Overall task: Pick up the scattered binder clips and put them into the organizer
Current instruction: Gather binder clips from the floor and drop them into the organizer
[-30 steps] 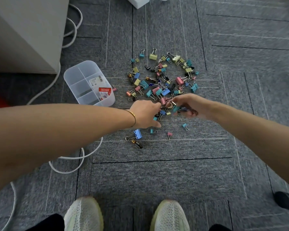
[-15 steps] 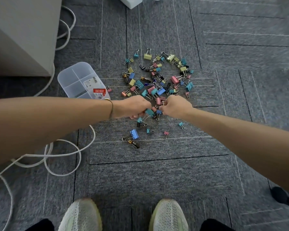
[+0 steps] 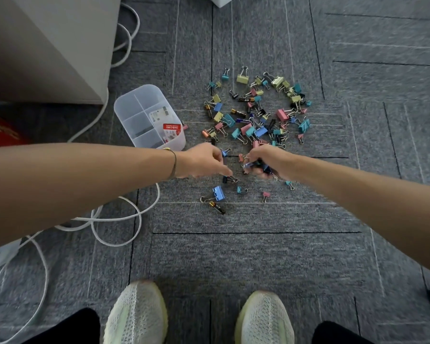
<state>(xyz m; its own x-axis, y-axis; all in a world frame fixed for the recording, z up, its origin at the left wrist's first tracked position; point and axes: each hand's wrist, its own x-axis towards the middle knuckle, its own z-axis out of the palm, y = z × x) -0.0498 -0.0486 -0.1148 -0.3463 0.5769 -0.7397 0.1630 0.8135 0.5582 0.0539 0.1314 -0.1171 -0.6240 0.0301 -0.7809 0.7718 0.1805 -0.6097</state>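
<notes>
Head view: both hands reach low over the carpet [image 3: 246, 256]. The left hand [image 3: 204, 161] pinches a blue clip [image 3: 224, 153]; the right hand [image 3: 266, 160] grips a bunch of clips. Binder clips [image 3: 256, 112] lie scattered beside the clear organizer [image 3: 148, 117].

Looks like an office floor to me: grey carpet tiles [image 3: 246, 256], a white cabinet [image 3: 60, 45], loose white cables [image 3: 124, 217], plus a pile of binder clips [image 3: 256, 112] everywhere.
</notes>
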